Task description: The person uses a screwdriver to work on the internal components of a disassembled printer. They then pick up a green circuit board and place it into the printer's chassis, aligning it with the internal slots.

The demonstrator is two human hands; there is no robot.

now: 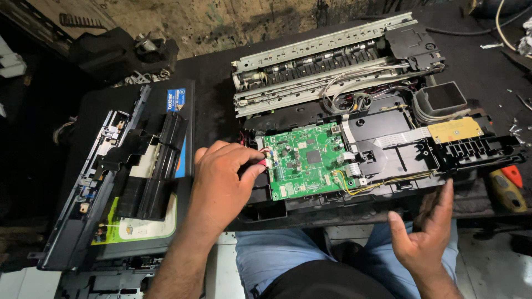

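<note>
Looking down, we see our left hand (pixel 224 180) pinched on a small white connector (pixel 266 161) with red wires at the left edge of the green board (pixel 307 160); thumb and fingers close around it. The board lies flat in the opened printer (pixel 388 149), near its front left corner, tilted slightly with its right end higher in the view. Our right hand (pixel 426 235) hangs open below the printer's front edge, palm turned inward, fingers spread, holding nothing and touching nothing we can make out.

A white flat cable (pixel 399 137) runs from the board area toward a yellow plate (pixel 454 129) at the right. Behind the board, metal rails and rollers (pixel 321 61) lie across the back of the printer, with grey wires (pixel 354 91) looped beside them. To the left, well apart from the board, a black cover (pixel 133 171) rests on the bench. At the far right, a screwdriver (pixel 507 188) with a yellow and red handle lies beside the printer. Our blue trousers (pixel 277 257) show below.
</note>
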